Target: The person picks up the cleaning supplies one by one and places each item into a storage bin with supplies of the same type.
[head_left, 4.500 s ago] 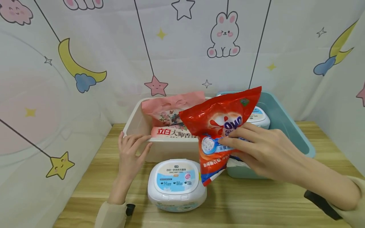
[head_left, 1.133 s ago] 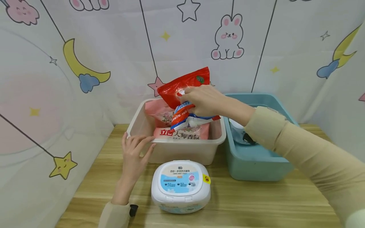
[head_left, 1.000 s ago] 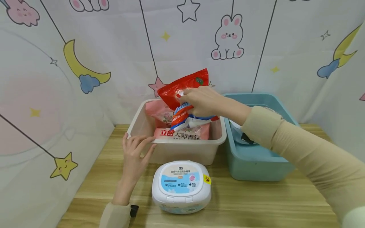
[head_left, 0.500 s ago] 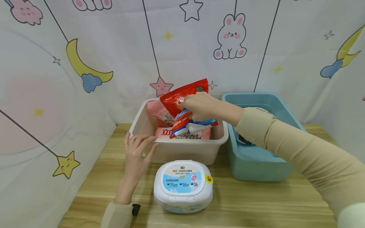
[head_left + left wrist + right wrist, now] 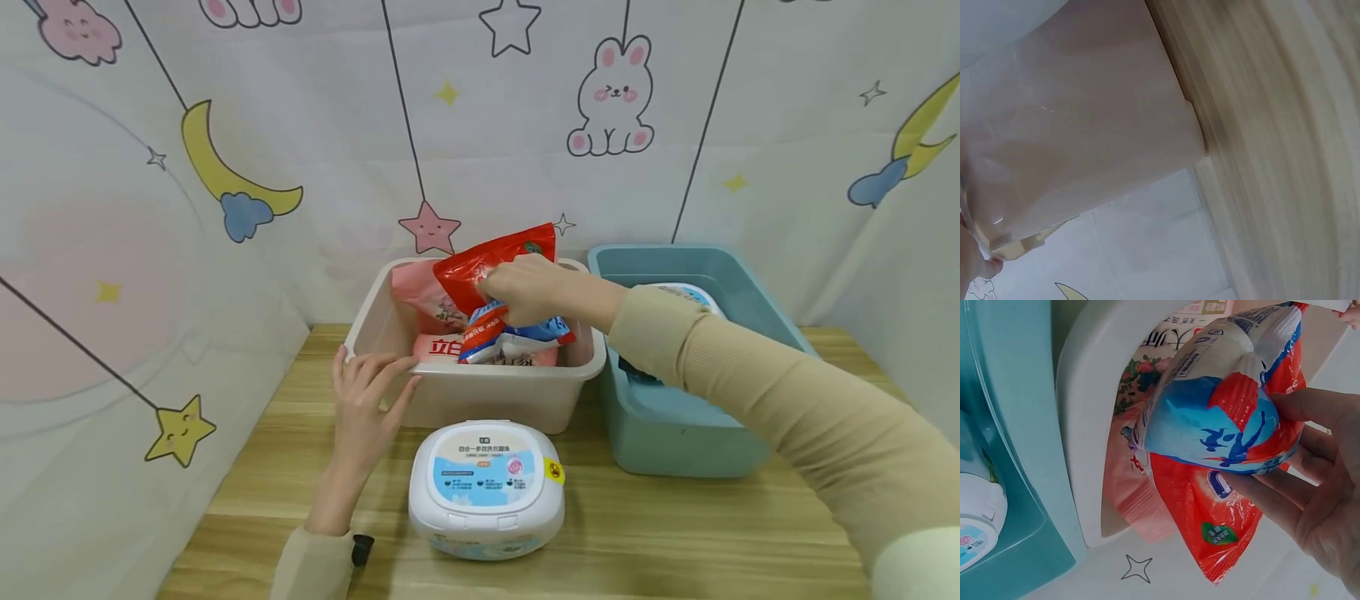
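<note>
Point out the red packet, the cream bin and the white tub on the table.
Red packet (image 5: 1213, 439): right wrist view, blue printed panel.
Cream bin (image 5: 483, 402): head view, front wall.
White tub (image 5: 486, 471): head view, lid label.

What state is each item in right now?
Cream bin: upright, open-topped, left hand resting on its rim.
Pink packaging: inside it, partly hidden.
Red detergent bag: creased, tilted, pinched by right hand, part above the rim.
Teal bin: upright, open-topped.
White tub inside it: partly hidden, lid state unclear.
Front laundry box: lid shut, upright on table.
</note>
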The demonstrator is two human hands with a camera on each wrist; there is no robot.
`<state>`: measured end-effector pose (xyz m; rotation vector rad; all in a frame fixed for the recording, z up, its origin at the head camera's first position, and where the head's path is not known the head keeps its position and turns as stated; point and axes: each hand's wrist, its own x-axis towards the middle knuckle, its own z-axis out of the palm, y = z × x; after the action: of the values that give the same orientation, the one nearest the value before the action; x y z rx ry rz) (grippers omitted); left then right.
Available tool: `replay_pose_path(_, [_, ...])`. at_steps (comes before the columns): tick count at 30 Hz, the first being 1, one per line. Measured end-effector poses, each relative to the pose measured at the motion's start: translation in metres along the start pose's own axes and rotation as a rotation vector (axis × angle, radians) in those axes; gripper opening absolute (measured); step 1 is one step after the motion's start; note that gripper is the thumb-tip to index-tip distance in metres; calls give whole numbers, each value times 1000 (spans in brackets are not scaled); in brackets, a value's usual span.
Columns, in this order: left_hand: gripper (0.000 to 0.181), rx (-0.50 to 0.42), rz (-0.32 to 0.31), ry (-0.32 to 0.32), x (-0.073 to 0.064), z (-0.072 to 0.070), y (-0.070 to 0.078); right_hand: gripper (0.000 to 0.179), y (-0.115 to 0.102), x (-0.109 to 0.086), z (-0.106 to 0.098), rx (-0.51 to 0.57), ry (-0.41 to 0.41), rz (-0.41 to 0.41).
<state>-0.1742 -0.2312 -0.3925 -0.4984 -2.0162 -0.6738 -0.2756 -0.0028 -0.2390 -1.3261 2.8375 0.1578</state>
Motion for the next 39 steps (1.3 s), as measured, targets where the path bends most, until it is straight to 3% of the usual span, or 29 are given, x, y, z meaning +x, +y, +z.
replay_pose_path(7, [21,-22,-20,7,0,-1,2,36,2,5,5,3,-49,-1])
replay_pose_path(15, [31,-22,-21,5,1,-1,4,38,7,8,11,43,-127,78])
replay_pose_path(19, [23,-20,-26,0,0,-2,4,36,9,12,17,52,-166,97])
replay_pose_path(39, [25,7,-7,-12,0,-2,2,27,17,17,34,75,-216,93])
